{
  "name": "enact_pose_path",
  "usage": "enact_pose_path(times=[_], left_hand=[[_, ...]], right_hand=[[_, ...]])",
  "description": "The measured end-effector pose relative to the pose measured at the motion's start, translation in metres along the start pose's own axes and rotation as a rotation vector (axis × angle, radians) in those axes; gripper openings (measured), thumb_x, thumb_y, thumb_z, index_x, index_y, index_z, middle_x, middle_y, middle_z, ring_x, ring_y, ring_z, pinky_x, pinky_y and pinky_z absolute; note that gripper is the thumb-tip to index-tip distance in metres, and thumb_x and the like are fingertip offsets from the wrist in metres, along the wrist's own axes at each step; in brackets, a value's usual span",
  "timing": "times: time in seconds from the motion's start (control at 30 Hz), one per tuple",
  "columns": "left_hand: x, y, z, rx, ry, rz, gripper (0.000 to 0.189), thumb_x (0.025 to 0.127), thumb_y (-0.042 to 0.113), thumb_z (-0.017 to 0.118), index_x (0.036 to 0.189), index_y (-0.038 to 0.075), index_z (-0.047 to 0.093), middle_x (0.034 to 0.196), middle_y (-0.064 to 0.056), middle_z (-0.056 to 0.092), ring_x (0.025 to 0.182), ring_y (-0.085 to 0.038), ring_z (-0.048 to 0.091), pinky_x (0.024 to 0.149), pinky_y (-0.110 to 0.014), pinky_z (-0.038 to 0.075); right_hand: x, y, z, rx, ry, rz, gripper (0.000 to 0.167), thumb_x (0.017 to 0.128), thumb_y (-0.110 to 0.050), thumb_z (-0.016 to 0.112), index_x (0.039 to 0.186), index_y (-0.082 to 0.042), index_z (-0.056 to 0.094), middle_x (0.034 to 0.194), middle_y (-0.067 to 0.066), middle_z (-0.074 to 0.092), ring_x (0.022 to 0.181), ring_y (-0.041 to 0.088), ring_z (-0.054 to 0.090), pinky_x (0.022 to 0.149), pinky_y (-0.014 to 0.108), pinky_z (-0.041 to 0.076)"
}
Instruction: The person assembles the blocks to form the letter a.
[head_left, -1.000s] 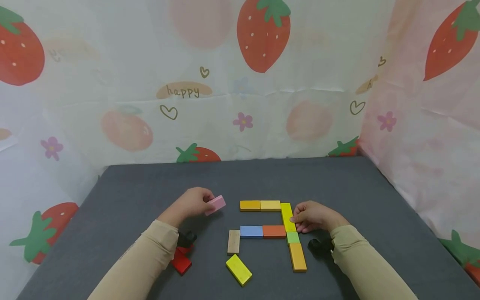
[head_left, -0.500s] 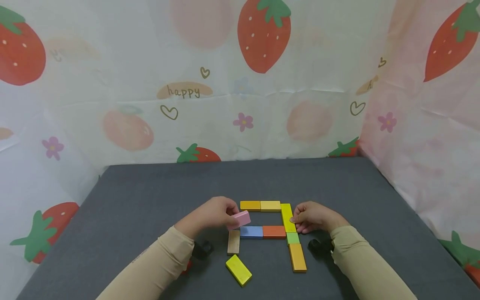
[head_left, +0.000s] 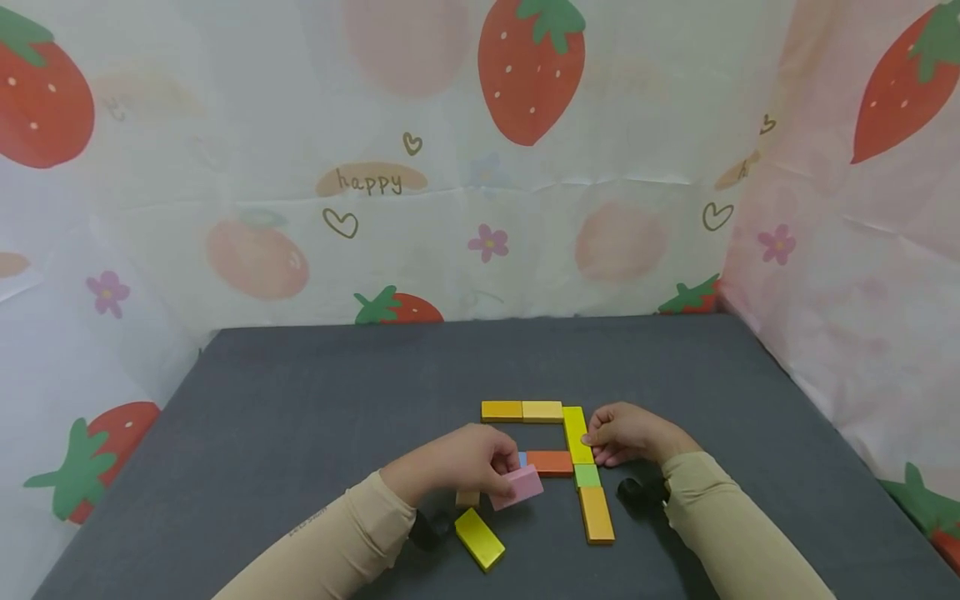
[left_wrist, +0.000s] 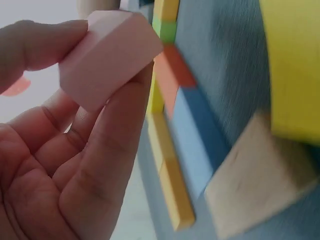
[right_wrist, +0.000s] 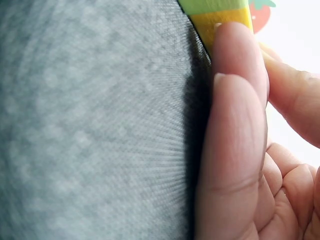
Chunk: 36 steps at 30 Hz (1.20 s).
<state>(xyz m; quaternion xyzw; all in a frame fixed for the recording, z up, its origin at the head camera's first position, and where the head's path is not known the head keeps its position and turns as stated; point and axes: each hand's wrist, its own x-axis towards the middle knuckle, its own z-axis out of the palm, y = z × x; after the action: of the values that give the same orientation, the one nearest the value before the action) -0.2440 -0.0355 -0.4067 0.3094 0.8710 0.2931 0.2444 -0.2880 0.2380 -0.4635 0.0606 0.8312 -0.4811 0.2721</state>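
Note:
My left hand (head_left: pixel 468 458) pinches a pink block (head_left: pixel 519 488) between thumb and fingers, raised over the inner part of the block layout. In the left wrist view the pink block (left_wrist: pixel 107 57) is tilted above the others. Most of the blue block (head_left: pixel 522 458) is hidden by that hand in the head view; the orange-red block (head_left: pixel 551 464) shows beside it. My right hand (head_left: pixel 633 435) holds the long yellow block (head_left: pixel 573 429) where it lies, thumb on top and fingers along its outer side. A green block (head_left: pixel 587 476) adjoins it, followed by an orange-yellow block (head_left: pixel 597 517).
Two yellowish blocks, a darker one (head_left: pixel 502 411) and a paler one (head_left: pixel 542 411), form the far row. A plain wooden block (head_left: pixel 467 499) is partly covered by the left hand. A loose yellow block (head_left: pixel 480 540) lies askew nearer me. The dark grey table (head_left: pixel 300 392) meets printed cloth walls.
My left hand has carried the pink block rightward and toward me, from left of the layout to over its inside. The sleeve now hides the red blocks. My right hand has stayed in place.

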Motion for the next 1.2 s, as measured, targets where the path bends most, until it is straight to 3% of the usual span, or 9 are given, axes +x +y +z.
enact_pose_path(times=[0.27,0.53,0.87,1.2], left_hand=[[0.005,0.011,0.022,-0.003,-0.108,0.029,0.012,0.077,0.016,0.073,0.077,0.02,0.061,0.069,0.006,0.055,0.064,-0.007,0.049,0.056,-0.02,0.041],[0.01,0.016,0.035,0.046,-0.134,0.045,0.011,0.078,0.018,0.072,0.075,0.02,0.062,0.066,0.008,0.054,0.061,-0.006,0.048,0.056,-0.019,0.041],[0.014,0.018,0.047,0.021,-0.173,0.045,0.01,0.077,0.017,0.074,0.073,0.017,0.064,0.063,0.006,0.056,0.057,-0.007,0.048,0.054,-0.02,0.04],[0.019,0.018,0.054,0.056,-0.166,0.038,0.009,0.078,0.017,0.072,0.073,0.016,0.065,0.061,0.007,0.055,0.055,-0.007,0.047,0.051,-0.02,0.039]], right_hand=[[0.001,0.0,0.0,-0.005,0.014,-0.001,0.018,0.084,-0.021,0.065,0.082,-0.004,0.057,0.07,0.008,0.062,0.056,0.014,0.06,0.056,0.027,0.05],[0.001,0.001,0.001,0.003,0.017,0.0,0.017,0.084,-0.02,0.065,0.081,-0.005,0.057,0.069,0.007,0.061,0.056,0.014,0.059,0.056,0.027,0.051],[-0.001,-0.001,0.001,0.011,0.013,-0.004,0.017,0.085,-0.02,0.064,0.082,-0.004,0.057,0.068,0.007,0.061,0.055,0.014,0.059,0.055,0.027,0.05],[0.0,-0.001,0.001,0.02,0.024,0.024,0.016,0.084,-0.019,0.065,0.083,-0.004,0.058,0.069,0.008,0.061,0.055,0.015,0.059,0.056,0.027,0.051]])
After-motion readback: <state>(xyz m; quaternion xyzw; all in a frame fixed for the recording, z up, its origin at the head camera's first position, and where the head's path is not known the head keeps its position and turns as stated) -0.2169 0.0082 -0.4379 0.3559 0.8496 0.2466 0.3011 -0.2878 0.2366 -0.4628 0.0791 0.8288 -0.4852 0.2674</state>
